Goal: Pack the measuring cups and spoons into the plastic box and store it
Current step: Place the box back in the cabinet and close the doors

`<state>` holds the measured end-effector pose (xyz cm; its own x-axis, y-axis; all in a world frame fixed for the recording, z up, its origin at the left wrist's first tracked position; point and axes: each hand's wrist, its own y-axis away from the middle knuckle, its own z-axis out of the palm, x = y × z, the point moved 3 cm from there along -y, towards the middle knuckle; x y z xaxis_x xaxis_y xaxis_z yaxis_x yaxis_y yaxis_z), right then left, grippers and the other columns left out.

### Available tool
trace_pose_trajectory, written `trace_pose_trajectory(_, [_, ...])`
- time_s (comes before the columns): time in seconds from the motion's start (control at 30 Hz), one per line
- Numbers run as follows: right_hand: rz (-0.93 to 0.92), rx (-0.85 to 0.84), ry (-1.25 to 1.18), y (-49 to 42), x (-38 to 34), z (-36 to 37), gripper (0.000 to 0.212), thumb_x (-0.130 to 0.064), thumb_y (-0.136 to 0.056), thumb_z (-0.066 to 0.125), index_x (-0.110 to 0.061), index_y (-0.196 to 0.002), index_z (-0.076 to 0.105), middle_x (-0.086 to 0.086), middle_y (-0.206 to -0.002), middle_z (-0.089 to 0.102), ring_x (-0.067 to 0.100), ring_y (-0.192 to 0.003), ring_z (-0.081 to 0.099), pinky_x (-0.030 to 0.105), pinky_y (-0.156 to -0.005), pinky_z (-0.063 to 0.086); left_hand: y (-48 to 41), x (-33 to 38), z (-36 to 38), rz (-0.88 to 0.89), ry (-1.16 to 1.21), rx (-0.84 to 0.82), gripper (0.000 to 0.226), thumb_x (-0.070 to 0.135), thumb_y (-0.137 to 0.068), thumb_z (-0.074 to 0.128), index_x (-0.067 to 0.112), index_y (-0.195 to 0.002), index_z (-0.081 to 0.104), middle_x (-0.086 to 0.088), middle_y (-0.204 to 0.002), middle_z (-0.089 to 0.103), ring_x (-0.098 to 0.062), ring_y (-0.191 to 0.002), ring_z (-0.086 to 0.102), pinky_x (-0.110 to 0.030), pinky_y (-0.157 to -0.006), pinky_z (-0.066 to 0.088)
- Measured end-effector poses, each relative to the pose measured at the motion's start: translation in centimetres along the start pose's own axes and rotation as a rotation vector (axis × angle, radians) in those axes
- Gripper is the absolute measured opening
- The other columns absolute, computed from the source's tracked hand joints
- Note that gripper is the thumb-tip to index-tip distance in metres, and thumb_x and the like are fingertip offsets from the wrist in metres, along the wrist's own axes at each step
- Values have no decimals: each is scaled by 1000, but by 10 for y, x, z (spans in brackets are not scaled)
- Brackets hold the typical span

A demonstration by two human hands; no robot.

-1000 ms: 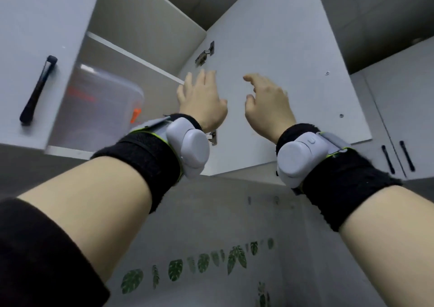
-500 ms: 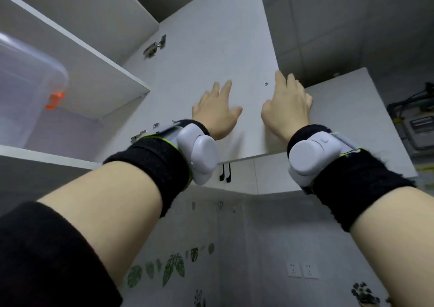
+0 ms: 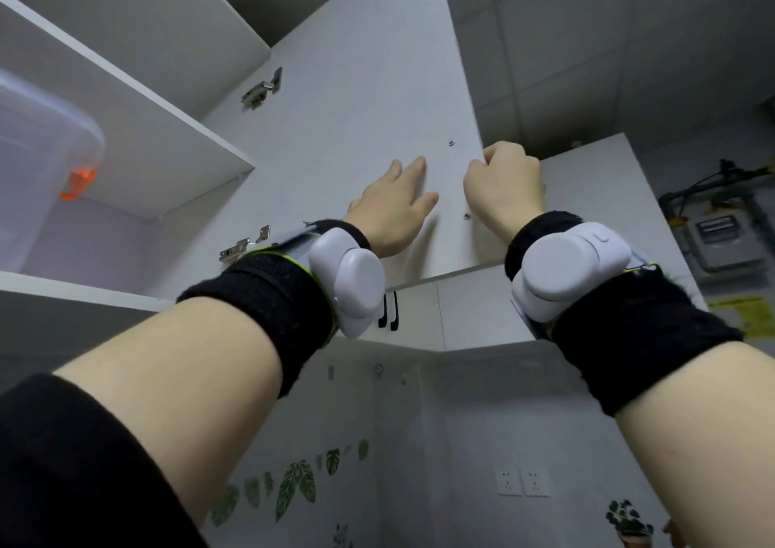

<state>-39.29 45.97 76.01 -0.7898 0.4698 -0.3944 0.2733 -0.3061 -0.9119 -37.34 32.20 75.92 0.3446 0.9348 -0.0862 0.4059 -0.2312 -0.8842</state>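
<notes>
Head view. The plastic box [image 3: 42, 161], translucent with an orange latch [image 3: 77, 182], stands on the shelf [image 3: 84, 291] at far left. The left hand [image 3: 394, 203] lies flat, fingers straight, against the inner face of the open cabinet door [image 3: 356, 107]. The right hand [image 3: 503, 187] curls its fingers round that door's free edge.

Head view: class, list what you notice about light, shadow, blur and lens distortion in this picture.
Head view: dim, cool, even light with no harsh glare; the left hand throws a soft shadow on the door; the box at the left edge is hazy, and only its orange latch stands out; the wide-angle lens makes the forearms loom and the shelf edges splay.
</notes>
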Motion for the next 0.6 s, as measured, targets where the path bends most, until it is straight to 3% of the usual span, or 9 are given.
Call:
trace_pose_trajectory(0.1, [-37, 33, -99, -2, -14, -7, 20, -20, -93, 36, -12, -86, 53, 8, -91, 55, 28, -84, 47, 29, -75, 37, -3, 2, -18, 6, 78, 21, 56, 43, -100, 26, 26, -151, 9, 2, -160, 7, -17, -148, 6, -40, -121, 9])
trace_pose_trajectory(0.2, [-101, 6, -260, -2, -28, -17, 24, -18, -93, 36, -11, -87, 58, 4, -88, 60, 23, -86, 52, 31, -75, 42, 0, 11, -38, 40, 148, 14, 60, 48, -99, 24, 23, -151, 7, 4, -161, 3, -10, -148, -2, -33, -121, 2])
trace_pose_trajectory(0.27, [-142, -40, -408, 2, -37, -19, 23, -13, -91, 39, -12, -86, 61, 1, -75, 57, 20, -82, 53, 35, -76, 46, 3, 19, -53, 64, 195, 40, 60, 47, -100, 22, 18, -151, 7, 5, -160, 4, -8, -147, 0, -27, -117, 2])
trace_pose_trajectory(0.37, [-196, -91, -570, 12, -55, -17, 18, -11, -91, 47, -14, -85, 63, -1, -72, 59, 11, -72, 58, 28, -72, 51, 9, 25, -81, 67, 255, 87, 59, 44, -101, 22, 13, -150, 11, 1, -159, 11, -10, -146, 12, -25, -115, 9])
trace_pose_trajectory(0.43, [-232, -135, -695, 22, -72, -15, 15, -10, -90, 51, -14, -84, 64, -6, -74, 62, 1, -67, 59, 16, -66, 51, 14, 27, -102, 61, 260, 95, 60, 49, -99, 25, 10, -143, 27, -2, -151, 31, -13, -139, 29, -31, -114, 20])
trace_pose_trajectory(0.5, [-210, -215, -872, 32, -91, -4, 15, -7, -90, 53, -14, -81, 62, -4, -77, 65, 4, -69, 62, 18, -68, 53, 21, 23, -124, 31, 211, 84, 61, 52, -97, 31, 4, -134, 33, -10, -141, 43, -21, -130, 42, -39, -113, 30])
trace_pose_trajectory(0.6, [-165, -282, -1139, 46, -114, 10, 21, 0, -88, 56, -14, -74, 58, 2, -72, 65, 4, -55, 63, 14, -53, 49, 32, 19, -147, -12, 197, 77, 47, 38, -99, 38, 5, -133, 35, -14, -138, 48, -28, -126, 49, -47, -109, 37])
